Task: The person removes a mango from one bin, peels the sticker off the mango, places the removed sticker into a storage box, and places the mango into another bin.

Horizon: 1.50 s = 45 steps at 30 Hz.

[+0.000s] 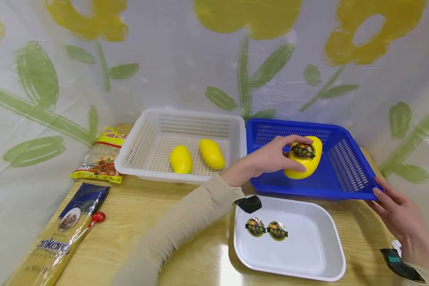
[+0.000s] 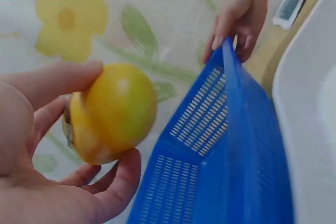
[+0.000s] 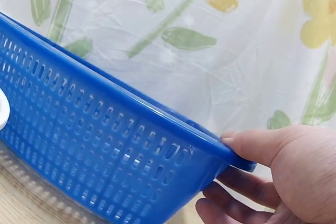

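My left hand grips a yellow mango above the blue basket. A round black-and-gold sticker shows on the mango's upper side. In the left wrist view the thumb and fingers curl round the mango, clear of the basket's rim. My right hand pinches the blue basket's front right corner. The right wrist view shows the thumb on top of the rim and the fingers underneath. Inside the white basket, to the left, lie two more mangoes.
A white tray in front of the blue basket holds two round stickers. At the left lie a yellow food packet, a pasta bag and a red lollipop. A flowered curtain hangs behind the baskets.
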Tool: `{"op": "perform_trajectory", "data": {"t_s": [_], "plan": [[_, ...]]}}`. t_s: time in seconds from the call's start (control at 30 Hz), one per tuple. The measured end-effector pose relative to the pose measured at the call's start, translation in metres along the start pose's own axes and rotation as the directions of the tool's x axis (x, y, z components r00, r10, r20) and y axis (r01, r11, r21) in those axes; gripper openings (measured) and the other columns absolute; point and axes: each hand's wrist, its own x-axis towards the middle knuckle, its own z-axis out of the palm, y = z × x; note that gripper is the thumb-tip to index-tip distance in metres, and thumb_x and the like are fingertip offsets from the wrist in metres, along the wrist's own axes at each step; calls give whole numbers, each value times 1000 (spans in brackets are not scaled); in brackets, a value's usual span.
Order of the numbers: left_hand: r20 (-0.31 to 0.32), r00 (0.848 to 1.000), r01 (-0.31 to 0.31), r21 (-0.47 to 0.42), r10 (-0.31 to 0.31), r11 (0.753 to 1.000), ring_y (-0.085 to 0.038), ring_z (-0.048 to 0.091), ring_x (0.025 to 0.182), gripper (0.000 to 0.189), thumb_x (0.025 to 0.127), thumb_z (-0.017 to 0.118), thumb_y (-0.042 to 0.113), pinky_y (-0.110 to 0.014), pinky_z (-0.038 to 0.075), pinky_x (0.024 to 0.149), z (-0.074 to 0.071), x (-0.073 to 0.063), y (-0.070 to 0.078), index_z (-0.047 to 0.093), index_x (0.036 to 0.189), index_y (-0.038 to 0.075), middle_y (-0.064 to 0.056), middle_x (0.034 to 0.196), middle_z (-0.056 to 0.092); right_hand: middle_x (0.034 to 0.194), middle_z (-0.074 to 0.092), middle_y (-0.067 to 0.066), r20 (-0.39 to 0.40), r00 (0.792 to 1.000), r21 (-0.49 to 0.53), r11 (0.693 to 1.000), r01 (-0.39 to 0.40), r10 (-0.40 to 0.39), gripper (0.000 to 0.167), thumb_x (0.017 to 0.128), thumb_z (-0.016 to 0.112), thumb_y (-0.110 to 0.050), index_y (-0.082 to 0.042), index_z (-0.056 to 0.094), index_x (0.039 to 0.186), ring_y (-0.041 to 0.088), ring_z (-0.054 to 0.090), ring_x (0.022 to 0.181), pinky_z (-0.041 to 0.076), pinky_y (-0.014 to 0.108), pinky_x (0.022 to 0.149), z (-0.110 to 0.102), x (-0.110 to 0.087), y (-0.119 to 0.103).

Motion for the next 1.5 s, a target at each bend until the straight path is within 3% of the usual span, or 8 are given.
{"op": "perform_trajectory", "data": {"t_s": [0.23,0.5,0.67,0.97,1.13,1.37,1.43,1.5], "plan": [[35,993,-113,104,110,988,-14,40,124,63,82,80,17,-27,43,98,-15,-82,-13,54,138,27,5,139,40,113,69,-1,-3,1000,14,1000,17,-17,38,101,42,5,-11,68,125,17,70,95,57,28,75,-6,-4,-1],[97,995,-12,63,6,998,-19,46,122,63,81,78,11,-30,52,89,-20,-185,-44,54,136,31,2,141,34,113,67,-9,-42,998,-75,996,38,-41,39,100,48,-1,-15,62,134,12,70,93,57,25,72,-16,-12,-2],[-9,996,87,200,-87,976,-19,46,116,61,78,81,14,-29,51,86,-23,-224,-73,58,131,33,0,134,36,113,63,-13,-51,998,-122,992,34,-40,43,99,52,-4,-18,56,139,9,69,93,57,25,72,-20,-12,0],[-247,966,164,355,-76,920,-24,50,101,57,79,82,22,-35,48,83,-22,-232,-125,58,131,25,-13,128,35,111,66,-12,-47,999,-110,994,15,-20,40,99,52,-5,-20,60,135,10,70,92,57,24,72,-18,-9,2],[-282,951,208,290,-124,934,-23,53,94,49,87,75,29,-36,47,81,-26,-227,-128,58,134,25,-19,142,29,108,65,-14,-88,996,-145,989,-27,15,43,97,57,-9,-22,57,138,8,70,89,57,23,71,-14,-7,5],[-302,940,212,166,-155,963,-32,51,116,49,87,74,17,-36,51,90,-28,-222,-125,59,133,21,-20,150,26,108,64,-17,-59,998,-233,972,-15,1,41,98,56,-12,-25,57,137,4,68,89,56,20,70,-11,-1,4],[-322,935,210,158,-151,965,-33,49,118,51,84,77,16,-38,52,90,-28,-221,-125,59,132,19,-19,146,30,113,59,-19,-66,997,-379,925,5,-33,44,99,55,-15,-22,52,142,-3,64,91,53,15,75,-9,0,3],[-337,929,214,153,-152,965,-33,49,116,53,82,79,16,-40,51,90,-28,-220,-125,59,131,18,-16,143,32,117,54,-23,-103,990,-599,801,17,-98,47,102,52,-20,-20,44,148,-12,55,95,46,15,92,-2,0,2]]}}
